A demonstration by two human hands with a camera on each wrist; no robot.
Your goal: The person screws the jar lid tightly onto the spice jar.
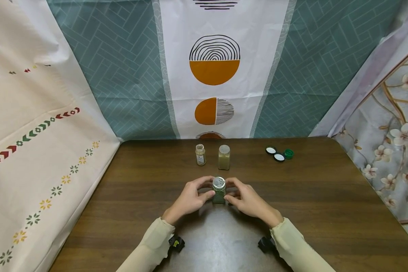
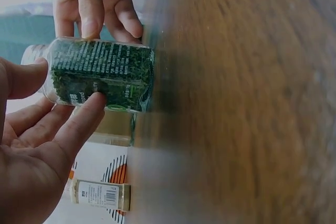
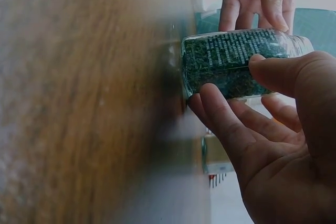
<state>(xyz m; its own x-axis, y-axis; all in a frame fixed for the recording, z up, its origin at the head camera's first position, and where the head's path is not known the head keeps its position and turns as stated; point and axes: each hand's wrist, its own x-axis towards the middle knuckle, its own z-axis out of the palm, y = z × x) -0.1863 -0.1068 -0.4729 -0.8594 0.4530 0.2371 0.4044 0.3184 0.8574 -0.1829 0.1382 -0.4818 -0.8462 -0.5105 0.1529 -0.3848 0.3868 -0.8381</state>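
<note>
A square glass shaker jar of green dried herbs (image 1: 219,197) stands upright on the wooden table, with a silvery perforated top facing up. My left hand (image 1: 192,198) holds it from the left, thumb near the neck and a fingertip against its side in the left wrist view. From the right, my right hand (image 1: 251,199) grips the same jar, its thumb pressing the printed face. White print covers the herb jar (image 2: 102,72) in the left wrist view. The fingers partly hide the jar (image 3: 226,59) in the right wrist view.
Behind the hands stand a small open-topped jar with a white label (image 1: 200,155) and a square shaker of tan powder (image 1: 224,158). To the back right lie two black-rimmed lids with white insides (image 1: 271,150) and a green cap (image 1: 288,153). Patterned cloths (image 1: 136,75) border the table.
</note>
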